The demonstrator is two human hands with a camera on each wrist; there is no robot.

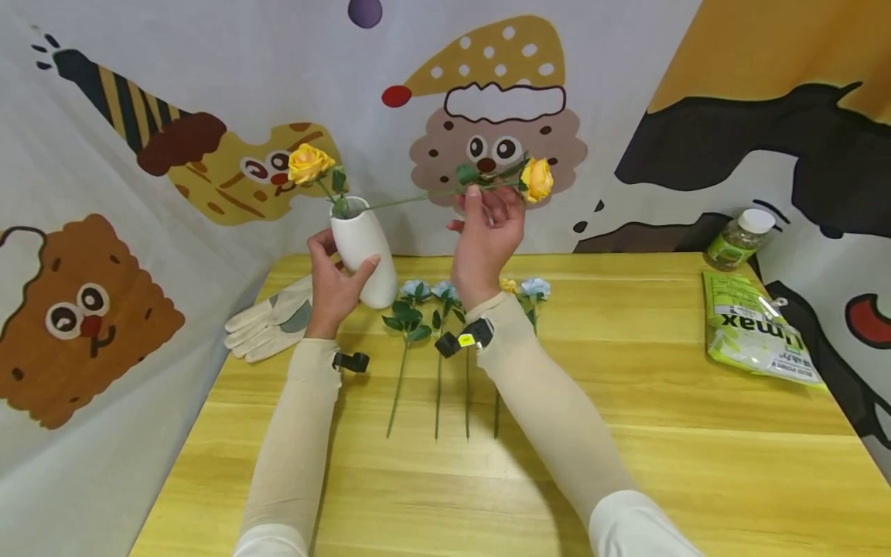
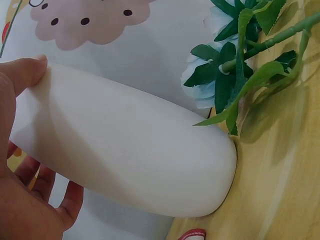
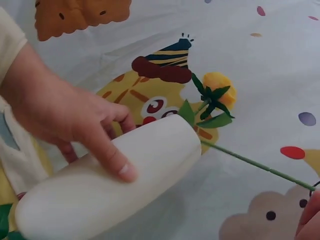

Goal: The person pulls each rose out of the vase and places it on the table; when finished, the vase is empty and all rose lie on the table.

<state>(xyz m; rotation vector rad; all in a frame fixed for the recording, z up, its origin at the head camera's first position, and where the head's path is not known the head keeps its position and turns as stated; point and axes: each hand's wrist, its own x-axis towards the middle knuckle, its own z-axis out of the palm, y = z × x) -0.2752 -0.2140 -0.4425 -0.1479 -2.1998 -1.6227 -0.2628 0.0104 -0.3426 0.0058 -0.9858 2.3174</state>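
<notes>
A white vase (image 1: 366, 255) leans to the left on the table, its base on the wood. My left hand (image 1: 334, 282) grips it from the left, thumb across the front and fingers behind. One yellow rose (image 1: 310, 164) stands in the vase mouth. My right hand (image 1: 493, 232) pinches the green stem of another yellow rose (image 1: 537, 180), held nearly level, its far stem end at the vase opening. In the right wrist view that stem (image 3: 255, 164) runs to the rim of the vase (image 3: 115, 185); whether its tip is inside is hidden.
Several artificial flowers lie in a row, among them a blue one (image 1: 415, 291) and a partly hidden yellow one (image 1: 509, 285). White gloves (image 1: 267, 321) lie left of the vase. A lidded jar (image 1: 739, 240) and a green-white bag (image 1: 755, 329) sit at the right, before a cartoon-printed curtain (image 1: 612, 46).
</notes>
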